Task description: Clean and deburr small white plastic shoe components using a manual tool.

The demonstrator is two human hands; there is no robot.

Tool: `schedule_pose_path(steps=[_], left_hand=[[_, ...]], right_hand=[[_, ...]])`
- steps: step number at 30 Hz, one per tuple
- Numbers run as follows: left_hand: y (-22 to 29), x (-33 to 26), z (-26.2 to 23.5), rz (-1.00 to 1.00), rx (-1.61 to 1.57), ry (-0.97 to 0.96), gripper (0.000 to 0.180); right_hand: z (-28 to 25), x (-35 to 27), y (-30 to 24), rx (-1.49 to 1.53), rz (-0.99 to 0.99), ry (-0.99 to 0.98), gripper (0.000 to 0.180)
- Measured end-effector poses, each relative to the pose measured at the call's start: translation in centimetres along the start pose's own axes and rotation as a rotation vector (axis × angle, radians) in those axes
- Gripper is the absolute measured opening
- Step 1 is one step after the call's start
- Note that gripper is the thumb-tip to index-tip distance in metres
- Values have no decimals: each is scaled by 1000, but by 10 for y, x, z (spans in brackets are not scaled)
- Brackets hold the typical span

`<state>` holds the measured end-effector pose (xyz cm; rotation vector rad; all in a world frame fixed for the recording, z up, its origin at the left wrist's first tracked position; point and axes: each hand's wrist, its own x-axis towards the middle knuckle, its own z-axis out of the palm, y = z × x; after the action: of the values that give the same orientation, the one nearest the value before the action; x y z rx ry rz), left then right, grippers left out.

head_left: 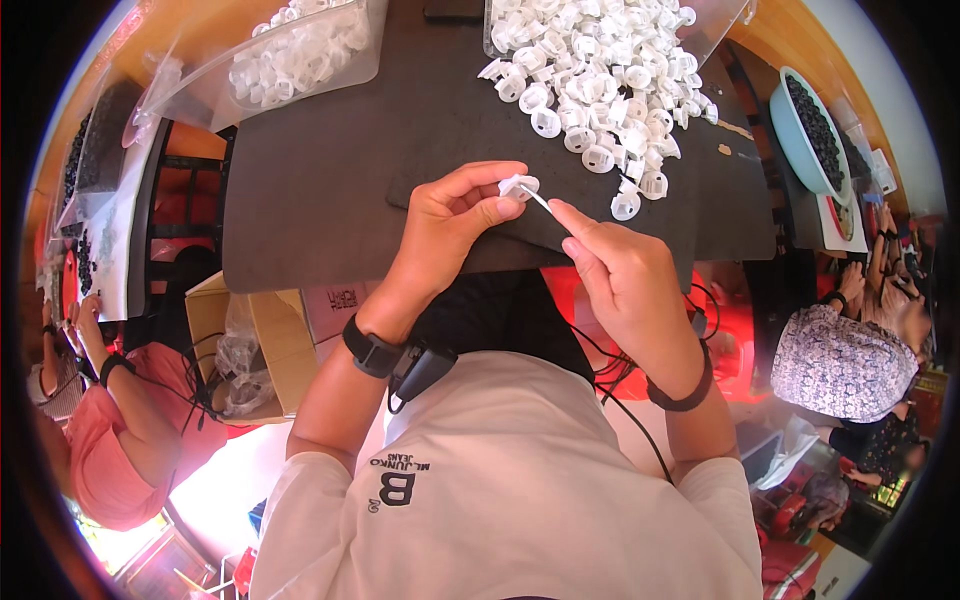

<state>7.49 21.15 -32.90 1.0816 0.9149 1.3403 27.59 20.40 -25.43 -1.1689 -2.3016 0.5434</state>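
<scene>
Over the near part of the dark table, my left hand [455, 215] pinches a small white round plastic part [517, 187] between thumb and fingers. My right hand [625, 280] grips a thin pale stick-like tool [538, 199] with the index finger stretched along it. The tool's far end meets the white part; whether it goes into it is too small to tell. Beyond my hands, a heap of similar white plastic parts [600, 90] spreads across the table, with one piece [625, 206] lying nearest to my right hand.
A clear plastic bin [215, 75] with more white parts stands at the far left of the dark table [310, 190]. An open cardboard box [275, 345] sits below its left edge. Co-workers are at both sides; a pale blue basin [797, 150] holds black pieces at right.
</scene>
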Motion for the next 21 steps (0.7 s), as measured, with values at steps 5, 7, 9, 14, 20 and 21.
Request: schedule_pose_path(steps=[5,7,9,14,20,21], left_hand=[[7,-2,-2,-108,-239,-10,32],[6,-2,-3,-119,-254,-12,32],[6,-1,-3,-131,-271,-18,32],[7,-1,-3,-114,-299,-21,34],[4,0,-3,-94,-292,-26,33],[4,0,-3,-95,-292,-26,33]], right_hand=[[-11,-4,-2,195,123,-25,29],[-11,-3,-3,222,146,-35,29],[-9,-2,-3,233,115,-28,29],[-9,4,-6,156,64,-32,27],[-8,7,-6,96,42,-29,25],[-9,7,-7,86,46,-31,25]])
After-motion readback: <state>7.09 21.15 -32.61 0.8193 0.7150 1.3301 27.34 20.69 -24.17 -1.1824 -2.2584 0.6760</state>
